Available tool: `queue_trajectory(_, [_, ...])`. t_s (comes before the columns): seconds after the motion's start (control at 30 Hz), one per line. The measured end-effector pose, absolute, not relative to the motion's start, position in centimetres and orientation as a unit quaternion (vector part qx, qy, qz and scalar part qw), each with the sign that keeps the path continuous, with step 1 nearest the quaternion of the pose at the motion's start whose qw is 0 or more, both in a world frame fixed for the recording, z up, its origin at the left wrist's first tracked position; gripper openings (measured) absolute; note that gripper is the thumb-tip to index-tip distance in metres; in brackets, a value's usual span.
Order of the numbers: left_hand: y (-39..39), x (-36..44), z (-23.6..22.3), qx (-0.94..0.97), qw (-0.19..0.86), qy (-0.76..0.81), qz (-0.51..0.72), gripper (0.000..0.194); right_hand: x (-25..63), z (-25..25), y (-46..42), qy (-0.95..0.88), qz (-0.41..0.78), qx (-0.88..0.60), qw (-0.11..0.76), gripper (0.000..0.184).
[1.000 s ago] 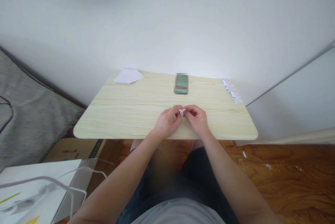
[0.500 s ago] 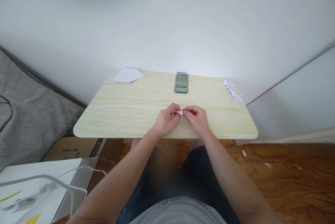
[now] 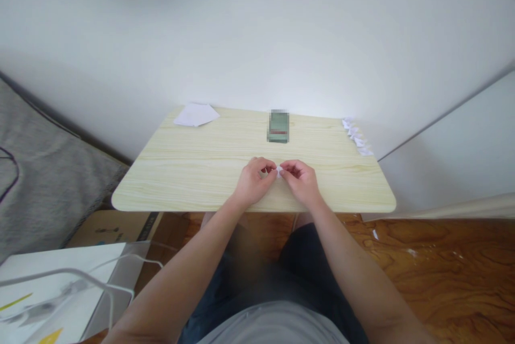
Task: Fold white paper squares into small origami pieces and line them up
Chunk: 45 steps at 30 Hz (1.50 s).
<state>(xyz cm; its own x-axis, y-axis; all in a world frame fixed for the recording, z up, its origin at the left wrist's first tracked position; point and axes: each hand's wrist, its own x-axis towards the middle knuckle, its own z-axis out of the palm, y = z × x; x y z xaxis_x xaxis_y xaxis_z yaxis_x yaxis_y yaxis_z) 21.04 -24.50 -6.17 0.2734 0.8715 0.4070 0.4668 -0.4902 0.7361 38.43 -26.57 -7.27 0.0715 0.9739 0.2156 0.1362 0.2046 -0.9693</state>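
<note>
A small folded piece of white paper [image 3: 279, 172] is pinched between my two hands, just above the pale wood-grain table [image 3: 193, 172]. My left hand [image 3: 256, 180] grips its left side between thumb and fingertips. On the other side, the thumb and fingers of my right hand [image 3: 301, 180] close on it too. Most of the paper is covered by my fingertips, so its exact shape cannot be made out. Beyond my hands lies a green, blurred-out rectangular object [image 3: 279, 126].
White paper sheets [image 3: 196, 115] lie at the table's far left corner. Several small folded white papers [image 3: 356, 137] form a row along the right edge. A white wall rises behind the table. At lower left are a cardboard box [image 3: 108, 227], a white box [image 3: 60, 290] and cables.
My left fingers have shifted their pinch, the thumb now up against the paper. The paper has turned slightly between my hands, which stay in nearly the same place.
</note>
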Motion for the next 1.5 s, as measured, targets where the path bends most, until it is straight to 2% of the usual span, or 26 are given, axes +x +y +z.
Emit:
queue_trajectory(0.4, [-24.68, 21.14, -6.23, 0.790, 0.182, 0.424, 0.403, 0.010, 38.09, -7.37, -26.74, -0.598, 0.336, -0.514, 0.515, 0.009])
queue_trajectory(0.67, [-24.82, 21.18, -6.10, 0.792, 0.195, 0.416, 0.401, 0.012, 38.01, -6.94, -26.91, -0.604, 0.306, -0.534, 0.506, 0.003])
queue_trajectory(1.5, [-24.54, 21.02, -6.28, 0.768, 0.219, 0.436, 0.414, 0.012, 38.13, -7.00, -26.90, -0.597, 0.316, -0.531, 0.512, 0.003])
